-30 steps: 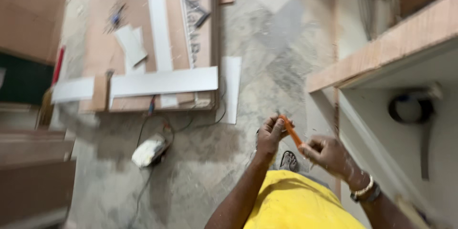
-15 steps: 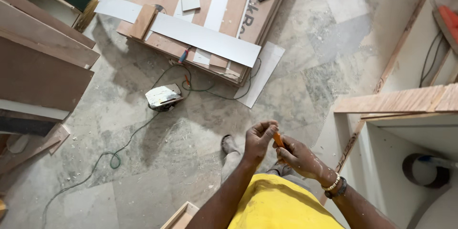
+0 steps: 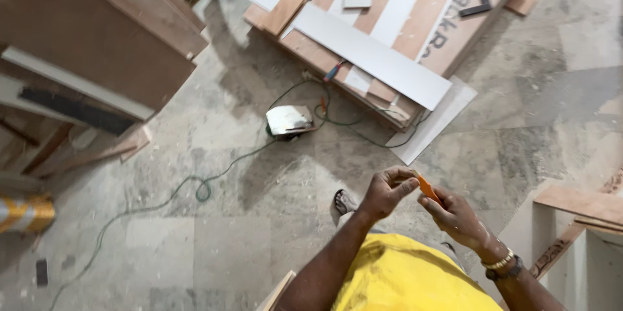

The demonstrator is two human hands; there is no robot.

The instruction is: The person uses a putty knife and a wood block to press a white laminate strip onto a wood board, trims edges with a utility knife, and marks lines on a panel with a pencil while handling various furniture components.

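We pinch a small orange cutter (image 3: 427,188) between our right hand (image 3: 457,217) and left hand (image 3: 387,191), both closed on it, above the floor (image 3: 227,233), apparently readying its blade, which needs careful fingertips.

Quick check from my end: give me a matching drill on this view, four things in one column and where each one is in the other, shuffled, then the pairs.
Things
1. small orange tool
2. power tool with a green cord
3. long white strip
4. watch and bracelet

Places
A. on the right hand's wrist
B. lying across the stacked wooden boards
C. on the stone floor beside the boards
D. pinched between the left hand and the right hand

Pairs: 1-D, 2-C, 3-B, 4-A
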